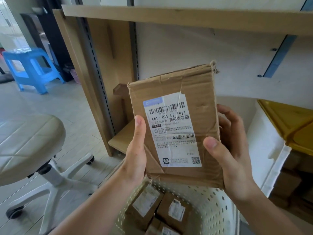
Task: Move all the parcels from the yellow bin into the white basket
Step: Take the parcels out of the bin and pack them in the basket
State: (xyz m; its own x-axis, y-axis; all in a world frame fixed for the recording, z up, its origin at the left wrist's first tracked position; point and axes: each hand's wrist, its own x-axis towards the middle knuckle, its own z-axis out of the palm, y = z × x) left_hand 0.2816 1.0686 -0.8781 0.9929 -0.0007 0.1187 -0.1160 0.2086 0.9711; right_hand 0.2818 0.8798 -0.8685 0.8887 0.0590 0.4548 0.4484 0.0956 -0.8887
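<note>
Both hands grip a flat cardboard parcel (pixel 176 122) by its lower edges: the left hand (pixel 135 150) with thumb up the front beside the shipping label (pixel 172 133), the right hand (pixel 232 148) with thumb on the front and fingers curled behind. The parcel stands nearly upright above the white basket (pixel 211 209), which holds other parcels (pixel 171 209). The yellow bin (pixel 291 122) sits to the right.

Both bare forearms reach up from about six o'clock and converge toward the middle of the view. The left hand (pixel 135 150) grips the left edge of a cardboard parcel (pixel 176 122), its thumb pointing toward twelve o'clock across the front face. The right hand (pixel 232 150) holds the right edge, thumb pressed on the front pointing toward ten o'clock, fingers curled behind.
</note>
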